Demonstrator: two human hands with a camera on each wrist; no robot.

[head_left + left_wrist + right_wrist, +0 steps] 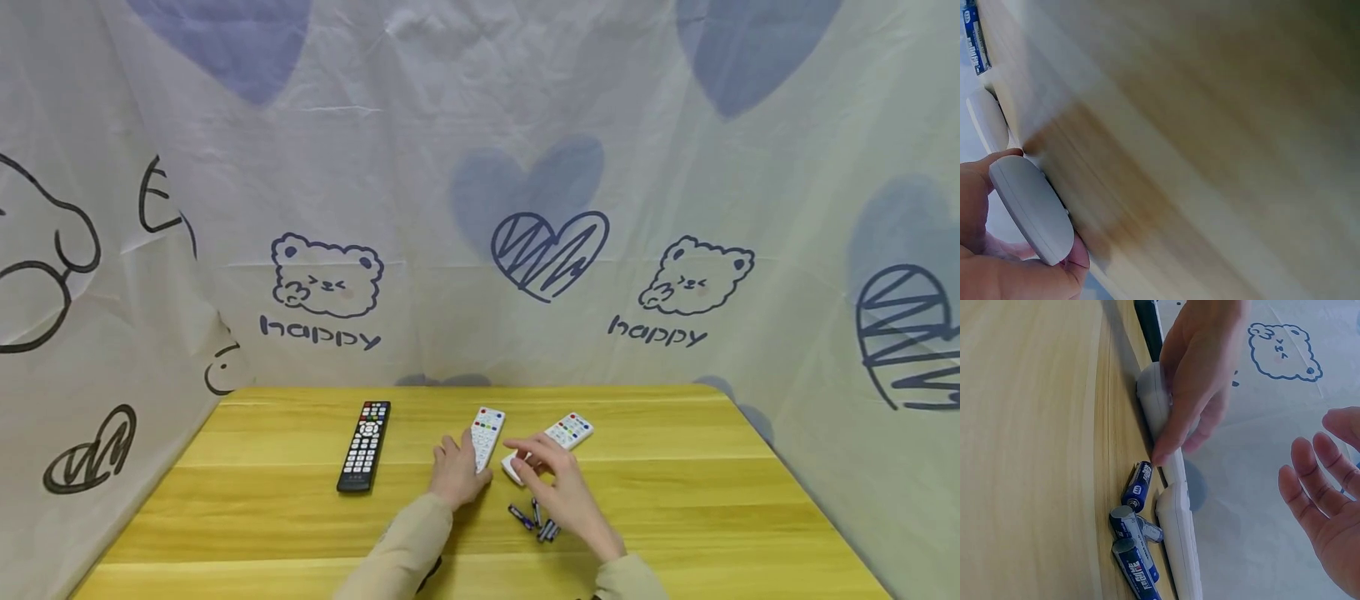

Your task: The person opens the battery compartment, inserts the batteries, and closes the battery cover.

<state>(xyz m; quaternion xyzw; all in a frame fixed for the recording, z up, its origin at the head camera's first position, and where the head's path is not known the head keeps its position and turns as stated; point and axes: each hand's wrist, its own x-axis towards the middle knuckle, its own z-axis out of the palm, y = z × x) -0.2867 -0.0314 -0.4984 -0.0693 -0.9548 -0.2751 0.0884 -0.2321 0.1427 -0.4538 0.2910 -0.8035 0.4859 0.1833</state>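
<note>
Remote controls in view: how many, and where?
3: black remote control on the table, leftmost; middle white remote control, gripped by the left hand; rightmost white remote control, partly hidden by the right hand in the head view.

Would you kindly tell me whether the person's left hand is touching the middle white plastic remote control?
Touching: the left wrist view shows the left hand gripping the middle white plastic remote control on opposite sides, with no gap.

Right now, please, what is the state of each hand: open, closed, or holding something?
Left hand: holding the middle remote, gripped by its sides.
Right hand: open, fingers loosely bent, holding nothing.
</note>
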